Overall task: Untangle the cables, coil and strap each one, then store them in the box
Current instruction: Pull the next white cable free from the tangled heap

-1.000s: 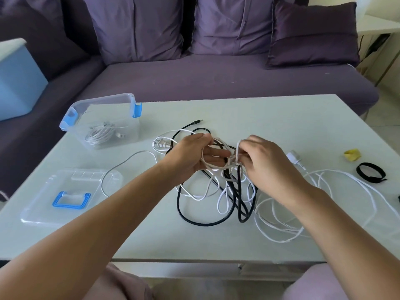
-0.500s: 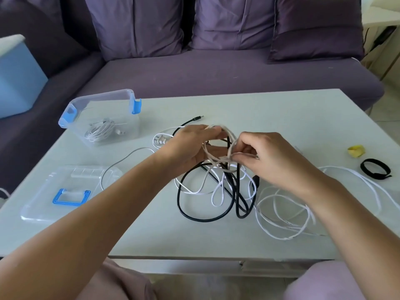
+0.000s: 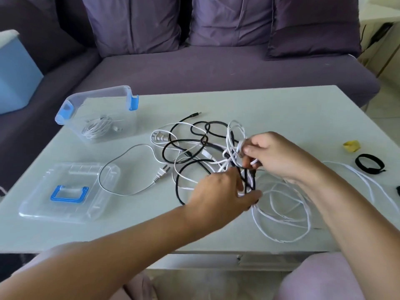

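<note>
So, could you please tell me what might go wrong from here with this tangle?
1. The right hand pinches white cable loops that the black cable seems to thread through; pulling hard may tighten the knot rather than free it.
2. White cable also trails toward the right edge of the table, beside the black strap; a tug could sweep the strap off.
</note>
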Action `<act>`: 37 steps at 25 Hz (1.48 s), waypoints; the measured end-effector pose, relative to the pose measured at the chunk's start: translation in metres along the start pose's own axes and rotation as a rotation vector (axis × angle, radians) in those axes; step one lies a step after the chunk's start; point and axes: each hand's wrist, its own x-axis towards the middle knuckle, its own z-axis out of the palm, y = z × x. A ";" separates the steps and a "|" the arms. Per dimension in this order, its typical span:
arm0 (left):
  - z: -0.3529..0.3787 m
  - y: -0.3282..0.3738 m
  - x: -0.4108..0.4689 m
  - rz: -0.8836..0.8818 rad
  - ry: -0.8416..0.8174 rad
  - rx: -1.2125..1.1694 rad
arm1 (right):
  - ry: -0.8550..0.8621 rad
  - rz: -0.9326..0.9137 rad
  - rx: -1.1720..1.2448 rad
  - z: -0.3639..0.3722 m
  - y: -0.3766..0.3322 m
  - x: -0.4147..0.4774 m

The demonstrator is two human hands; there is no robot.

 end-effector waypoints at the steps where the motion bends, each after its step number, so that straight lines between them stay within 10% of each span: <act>1: 0.009 -0.006 0.005 -0.008 0.017 0.083 | -0.004 -0.010 0.135 -0.002 -0.003 -0.003; 6: 0.002 -0.056 0.038 0.138 0.172 -0.034 | -0.095 -0.057 0.700 -0.019 -0.015 -0.018; 11: -0.083 -0.106 0.065 0.073 -0.118 0.182 | 0.301 -0.104 -0.189 -0.043 0.008 -0.006; 18: -0.119 -0.124 0.047 -0.080 0.205 0.194 | 0.099 0.089 0.082 -0.040 0.008 0.005; 28: -0.068 -0.020 0.007 0.192 -0.092 -0.327 | 0.123 -0.073 -0.567 -0.006 0.008 -0.004; 32: -0.016 0.001 -0.012 0.562 -0.038 -0.125 | 0.134 -0.066 -0.525 0.010 0.005 -0.002; 37: -0.004 -0.011 0.010 0.218 -0.106 0.123 | 0.362 -0.188 -0.401 0.013 0.000 -0.001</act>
